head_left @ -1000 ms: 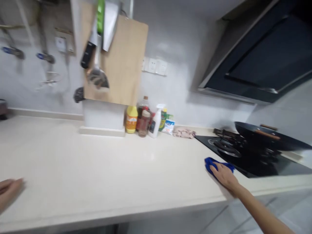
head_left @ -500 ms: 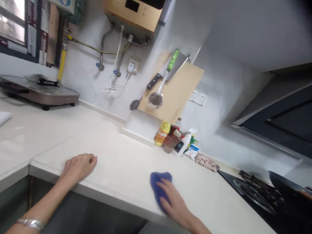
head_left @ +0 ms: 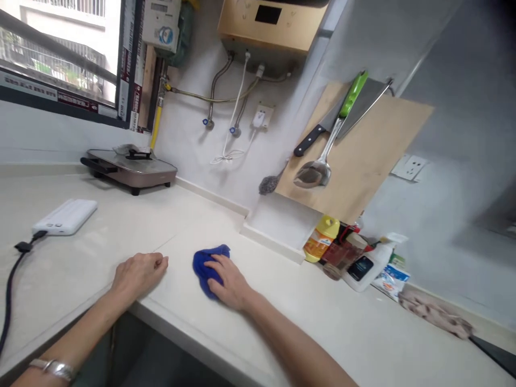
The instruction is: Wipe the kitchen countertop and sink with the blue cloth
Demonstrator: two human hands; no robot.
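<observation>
Under my right hand (head_left: 229, 280) is a blue cloth (head_left: 207, 258), bunched and lying flat on the white countertop (head_left: 250, 328). The fingers and thumb press down and hold it. My left hand (head_left: 138, 275) rests closed on the counter near its inner corner, to the left of the cloth. Its fingers are curled under, and nothing shows in them. A silver bracelet (head_left: 52, 368) circles the left wrist.
An electric griddle (head_left: 137, 171) sits in the back corner. A white power bank (head_left: 66, 216) with a black cable lies at left. Along the wall stand a yellow bottle (head_left: 322, 239), a white spray bottle (head_left: 368, 266) and a crumpled beige cloth (head_left: 433, 312). A cutting board (head_left: 374, 156) hangs above them.
My right hand has slid the blue cloth leftward across the counter, closer to my left hand. The view has turned left, bringing the power bank into sight. My left hand stays closed on the counter.
</observation>
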